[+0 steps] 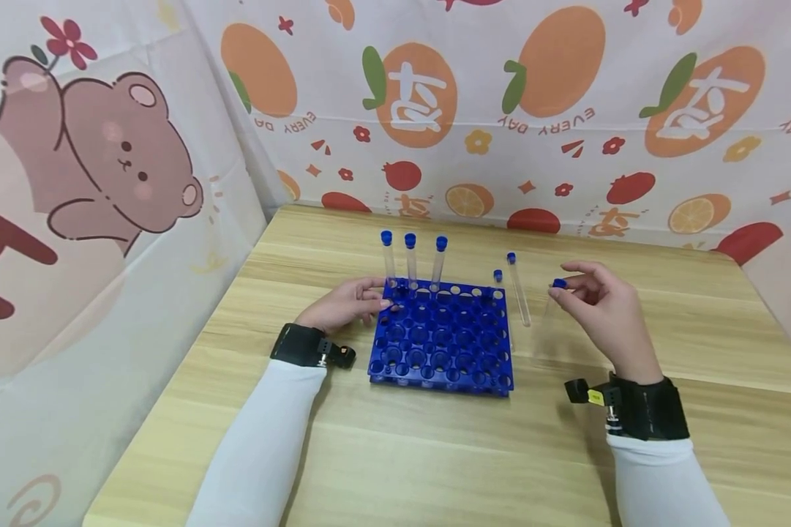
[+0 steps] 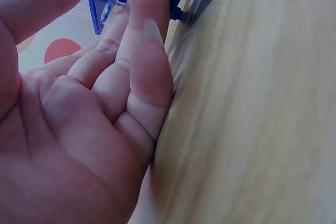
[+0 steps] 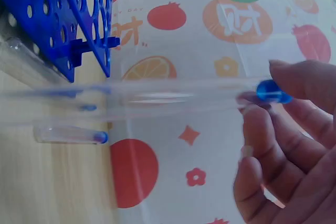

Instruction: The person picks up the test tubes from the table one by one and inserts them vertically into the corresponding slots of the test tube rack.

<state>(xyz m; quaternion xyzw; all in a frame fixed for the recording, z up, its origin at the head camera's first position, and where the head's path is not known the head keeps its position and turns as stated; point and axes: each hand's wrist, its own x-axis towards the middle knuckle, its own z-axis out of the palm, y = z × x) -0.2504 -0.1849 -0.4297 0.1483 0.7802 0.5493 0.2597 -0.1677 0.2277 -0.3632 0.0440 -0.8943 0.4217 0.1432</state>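
A blue test tube rack (image 1: pixel 443 337) with rows of round holes stands on the table. Three clear test tubes with blue caps, among them the leftmost tube (image 1: pixel 389 260), stand upright along its back row. At the rack's left edge, my left hand (image 1: pixel 349 301) grips the back corner, thumb over the top; the left wrist view shows its fingers against the rack's side. My right hand (image 1: pixel 599 311), right of the rack, pinches a blue-capped test tube (image 3: pixel 189 95) by its cap between thumb and fingers. The tube hangs downward above the table.
Right of the rack, a blue-capped test tube (image 1: pixel 519 293) lies on the wooden table (image 1: pixel 474 454). Closer to the rack is another blue cap (image 1: pixel 497 276), its tube partly hidden beside the rack. A fruit-print cloth (image 1: pixel 487 168) hangs behind the table's back edge.
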